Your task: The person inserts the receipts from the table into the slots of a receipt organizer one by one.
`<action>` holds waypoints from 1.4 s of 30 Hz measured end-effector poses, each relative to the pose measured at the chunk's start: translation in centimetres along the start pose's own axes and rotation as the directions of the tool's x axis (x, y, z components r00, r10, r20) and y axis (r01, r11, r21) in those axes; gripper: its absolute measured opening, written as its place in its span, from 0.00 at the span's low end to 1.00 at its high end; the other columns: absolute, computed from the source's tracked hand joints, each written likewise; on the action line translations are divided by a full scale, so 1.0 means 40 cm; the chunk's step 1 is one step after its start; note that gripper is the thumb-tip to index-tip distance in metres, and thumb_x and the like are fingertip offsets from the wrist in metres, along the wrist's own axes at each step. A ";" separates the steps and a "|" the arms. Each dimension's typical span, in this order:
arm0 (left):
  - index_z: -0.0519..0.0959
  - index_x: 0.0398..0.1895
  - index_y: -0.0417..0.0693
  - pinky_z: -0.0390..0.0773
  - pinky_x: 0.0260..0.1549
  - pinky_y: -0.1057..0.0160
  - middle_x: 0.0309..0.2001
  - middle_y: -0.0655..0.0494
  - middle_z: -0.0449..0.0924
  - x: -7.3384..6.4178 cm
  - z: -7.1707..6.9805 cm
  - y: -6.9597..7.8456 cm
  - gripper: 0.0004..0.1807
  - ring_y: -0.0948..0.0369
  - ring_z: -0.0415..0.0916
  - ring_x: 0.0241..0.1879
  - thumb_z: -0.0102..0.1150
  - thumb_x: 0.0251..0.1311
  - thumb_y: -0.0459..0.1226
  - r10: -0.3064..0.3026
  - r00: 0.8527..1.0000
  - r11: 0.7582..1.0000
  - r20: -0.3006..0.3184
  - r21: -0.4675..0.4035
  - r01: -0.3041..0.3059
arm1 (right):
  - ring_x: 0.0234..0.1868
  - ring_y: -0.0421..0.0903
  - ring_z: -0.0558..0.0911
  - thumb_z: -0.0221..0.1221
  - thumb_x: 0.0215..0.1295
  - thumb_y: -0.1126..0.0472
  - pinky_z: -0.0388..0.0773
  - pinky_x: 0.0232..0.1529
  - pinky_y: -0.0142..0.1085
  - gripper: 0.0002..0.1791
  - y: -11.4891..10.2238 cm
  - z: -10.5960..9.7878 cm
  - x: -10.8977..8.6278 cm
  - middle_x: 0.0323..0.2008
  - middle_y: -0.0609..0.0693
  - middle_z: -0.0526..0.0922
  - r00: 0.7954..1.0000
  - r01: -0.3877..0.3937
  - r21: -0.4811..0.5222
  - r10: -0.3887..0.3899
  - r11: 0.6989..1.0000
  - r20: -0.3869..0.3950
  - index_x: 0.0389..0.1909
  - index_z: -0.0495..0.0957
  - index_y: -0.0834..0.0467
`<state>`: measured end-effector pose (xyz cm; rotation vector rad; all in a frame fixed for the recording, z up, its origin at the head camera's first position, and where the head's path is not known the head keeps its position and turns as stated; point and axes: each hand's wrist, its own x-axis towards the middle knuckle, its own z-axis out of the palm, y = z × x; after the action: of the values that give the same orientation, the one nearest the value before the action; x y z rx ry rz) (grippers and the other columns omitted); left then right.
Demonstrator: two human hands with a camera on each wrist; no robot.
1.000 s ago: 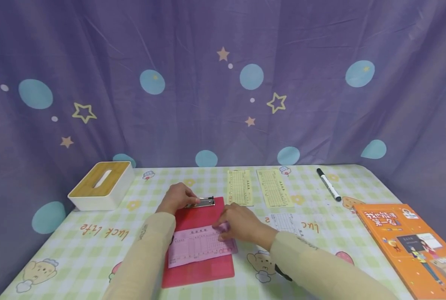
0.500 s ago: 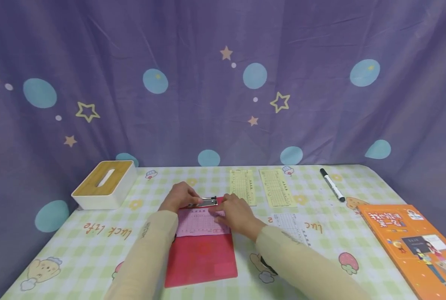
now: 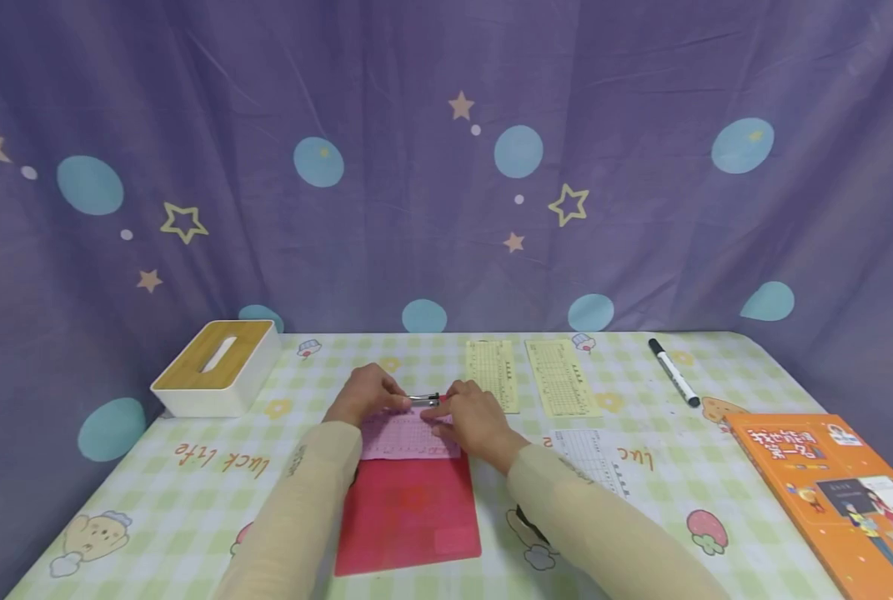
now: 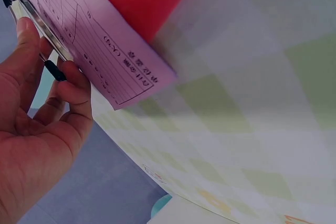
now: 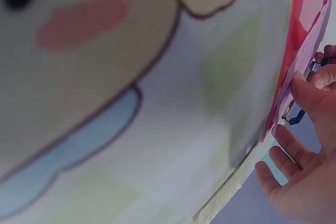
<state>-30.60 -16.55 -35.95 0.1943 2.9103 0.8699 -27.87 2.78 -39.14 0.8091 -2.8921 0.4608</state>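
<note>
A red clipboard [image 3: 408, 517] lies on the table with a pink printed form [image 3: 407, 439] across its upper part. My left hand [image 3: 367, 395] pinches the metal clip [image 4: 46, 29] at the board's top, thumb and fingers on its dark-tipped lever in the left wrist view. The form's upper edge lies at the clip; whether it sits under the jaw is hard to see. My right hand [image 3: 479, 423] holds the form near its upper right corner, thumb against the paper in the right wrist view, other fingers spread off it.
Two yellow forms [image 3: 493, 373] and a white form [image 3: 584, 454] lie right of the clipboard. Farther right are a black-and-white marker [image 3: 674, 372] and an orange book [image 3: 829, 492]. A tissue box [image 3: 217, 368] stands at the back left, before a purple curtain [image 3: 386, 250].
The pink form has slid up the clipboard to the clip, carried by my right hand. My left hand has stayed on the clip, and its lever now looks tilted further.
</note>
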 end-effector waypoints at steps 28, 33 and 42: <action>0.91 0.37 0.41 0.78 0.49 0.54 0.39 0.48 0.89 0.004 0.011 0.014 0.10 0.53 0.81 0.43 0.77 0.55 0.37 -0.070 0.996 0.992 -0.050 0.101 0.075 | 0.48 0.50 0.74 0.64 0.71 0.54 0.70 0.46 0.47 0.18 -0.004 -0.002 0.007 0.47 0.47 0.79 0.998 -0.048 0.015 0.047 0.999 0.046 0.60 0.83 0.38; 0.90 0.39 0.40 0.78 0.46 0.55 0.40 0.48 0.88 0.001 0.014 0.016 0.10 0.54 0.78 0.40 0.76 0.56 0.36 -0.119 0.992 0.991 -0.041 0.058 0.121 | 0.52 0.50 0.73 0.64 0.71 0.53 0.70 0.50 0.48 0.21 -0.009 -0.012 0.005 0.52 0.48 0.78 0.990 -0.071 0.011 0.070 0.997 0.123 0.64 0.80 0.37; 0.89 0.38 0.37 0.78 0.48 0.54 0.38 0.47 0.88 0.000 0.028 -0.006 0.12 0.54 0.81 0.40 0.78 0.53 0.35 -0.082 0.994 0.997 -0.078 -0.012 0.081 | 0.54 0.52 0.73 0.63 0.71 0.52 0.70 0.51 0.50 0.23 -0.012 -0.019 0.001 0.54 0.48 0.77 0.986 -0.081 -0.014 0.082 0.997 0.145 0.65 0.78 0.35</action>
<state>-30.48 -16.14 -36.99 0.0411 2.9624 0.8966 -27.64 2.59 -38.30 0.7565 -3.0691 0.4144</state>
